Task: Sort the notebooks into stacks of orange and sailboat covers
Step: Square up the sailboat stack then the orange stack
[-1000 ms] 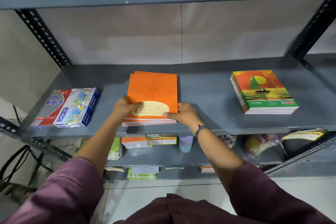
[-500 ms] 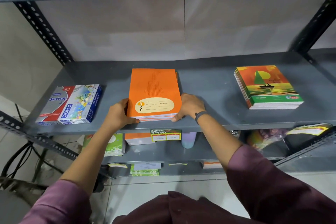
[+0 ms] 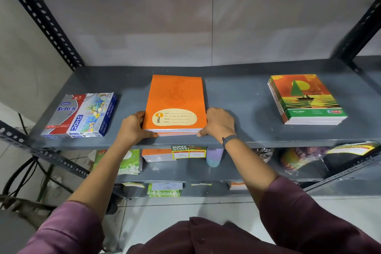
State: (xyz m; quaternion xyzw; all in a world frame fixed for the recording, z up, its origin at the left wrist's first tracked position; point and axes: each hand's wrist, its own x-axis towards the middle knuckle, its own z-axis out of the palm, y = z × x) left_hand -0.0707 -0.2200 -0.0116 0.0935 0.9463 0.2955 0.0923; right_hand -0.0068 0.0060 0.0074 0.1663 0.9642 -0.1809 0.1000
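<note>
A stack of orange-covered notebooks [image 3: 176, 97] lies in the middle of the grey shelf [image 3: 237, 97], squared up, its top cover showing a cream label. My left hand [image 3: 133, 128] presses against the stack's left near corner and my right hand [image 3: 219, 122] against its right near corner, thumbs at the front edge. A separate stack of sailboat-cover notebooks [image 3: 305, 99] sits on the right side of the same shelf, apart from both hands.
Two boxes, a Softek one and a DOMS one [image 3: 81, 114], lie at the shelf's left. Slotted metal uprights [image 3: 51, 31] frame the bay. A price tag [image 3: 188, 151] hangs on the shelf lip; lower shelves hold more stationery and a pastel cup [image 3: 214, 156].
The orange stack went from skewed, with the top book offset, to neatly aligned. Both hands shifted from on top of the covers to the stack's sides.
</note>
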